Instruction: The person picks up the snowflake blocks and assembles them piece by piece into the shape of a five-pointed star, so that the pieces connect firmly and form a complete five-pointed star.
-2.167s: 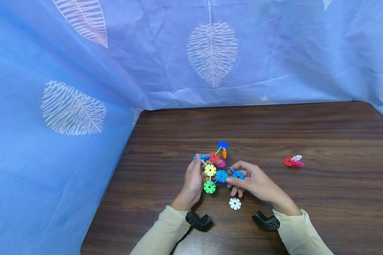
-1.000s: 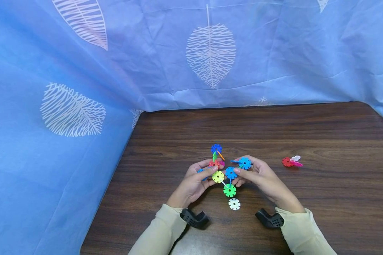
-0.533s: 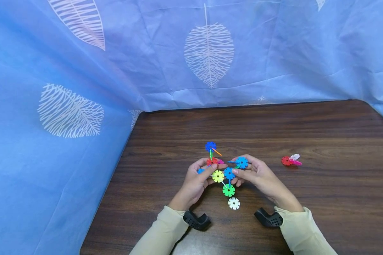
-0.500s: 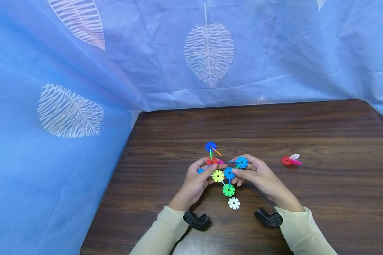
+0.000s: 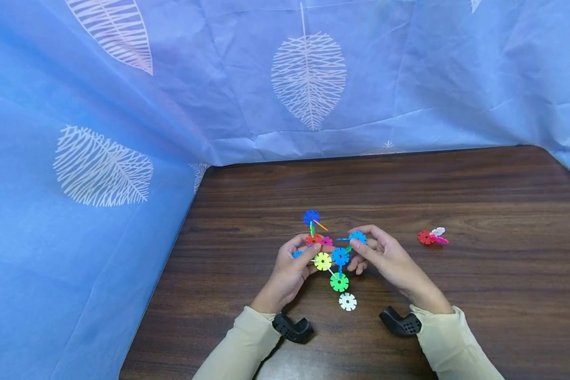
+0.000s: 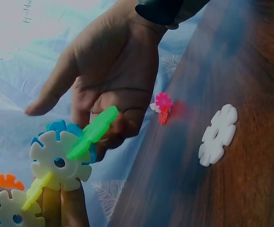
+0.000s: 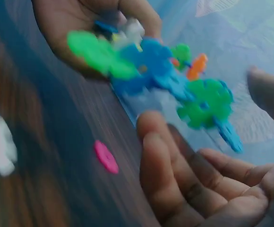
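My left hand (image 5: 285,274) grips a chain of joined snowflake discs, its thumb lying over the part by the yellow disc (image 5: 323,262). A green disc (image 5: 339,282) hangs at the chain's near end, and a dark blue disc (image 5: 311,217) tops its far end. Blue discs (image 5: 340,257) lead off to the right. My right hand (image 5: 391,266) is beside that right end; in the right wrist view its thumb stands well apart from its loosely bent fingers (image 7: 160,175), with the end green disc (image 7: 205,104) above them, not pinched.
A loose white disc (image 5: 348,302) lies on the brown wooden table (image 5: 503,221) in front of the hands. A magenta disc (image 7: 106,156) lies on the table beyond. To the right sits a small joined cluster (image 5: 427,237) of red, pink and white discs. Blue curtains border the table.
Since the earliest frame the chain has been turned, its green disc moving right and the dark blue end left. My right thumb has left the middle blue disc and shifted up and right.
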